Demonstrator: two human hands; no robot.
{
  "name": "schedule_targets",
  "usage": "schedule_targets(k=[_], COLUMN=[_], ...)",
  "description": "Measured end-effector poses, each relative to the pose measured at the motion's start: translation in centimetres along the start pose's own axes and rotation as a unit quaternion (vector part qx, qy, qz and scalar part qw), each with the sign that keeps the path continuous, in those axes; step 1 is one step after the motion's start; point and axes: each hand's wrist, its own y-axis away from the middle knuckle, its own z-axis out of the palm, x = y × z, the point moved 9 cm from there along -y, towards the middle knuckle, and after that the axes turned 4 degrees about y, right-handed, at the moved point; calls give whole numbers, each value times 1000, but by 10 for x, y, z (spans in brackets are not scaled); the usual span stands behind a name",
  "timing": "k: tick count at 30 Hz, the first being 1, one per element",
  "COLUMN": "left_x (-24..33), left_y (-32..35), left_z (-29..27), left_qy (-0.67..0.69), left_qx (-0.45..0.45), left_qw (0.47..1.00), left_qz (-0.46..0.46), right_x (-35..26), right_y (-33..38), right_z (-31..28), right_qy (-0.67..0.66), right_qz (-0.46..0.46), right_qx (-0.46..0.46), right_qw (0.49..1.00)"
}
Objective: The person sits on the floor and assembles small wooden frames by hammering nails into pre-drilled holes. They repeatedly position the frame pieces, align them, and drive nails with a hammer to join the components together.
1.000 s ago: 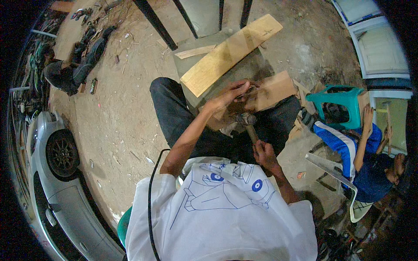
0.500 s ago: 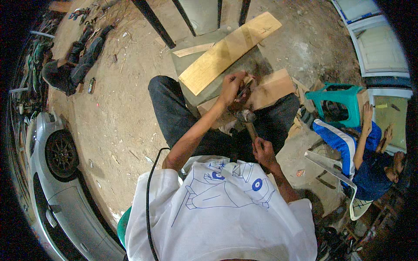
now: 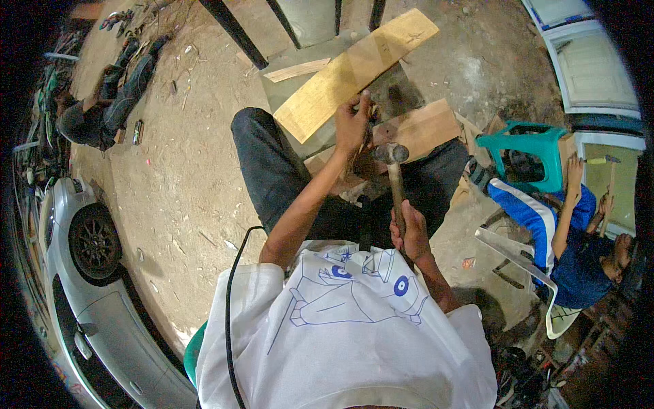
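The left hand (image 3: 352, 129) is just on the near side of the yellow plank (image 3: 354, 76), its fingers bent close together; whether they grip something I cannot tell. Farther to the plank's near side, the right hand (image 3: 413, 232) has its fingers wrapped around the hammer (image 3: 396, 183), whose head points toward the plank. The brown wood block (image 3: 428, 129) is near the plank's right side; the green stool (image 3: 553, 160) is well to its right.
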Motion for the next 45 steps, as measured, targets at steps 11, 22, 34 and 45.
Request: schedule_targets(k=[11, 22, 34, 45], left_x=[-36, -23, -54, -46], left_y=[-10, -1, 8, 15], left_z=[-3, 4, 6, -18], left_qy=[234, 245, 190, 167], left_qx=[-51, -11, -90, 4], left_qw=[963, 969, 975, 982], left_qz=[-121, -38, -68, -93], right_x=[27, -16, -23, 41], right_y=[-2, 27, 18, 5], right_z=[2, 0, 30, 26], right_qy=[-45, 279, 402, 231], right_qz=[105, -147, -329, 54], right_qx=[1, 78, 138, 26], right_qw=[993, 946, 843, 971])
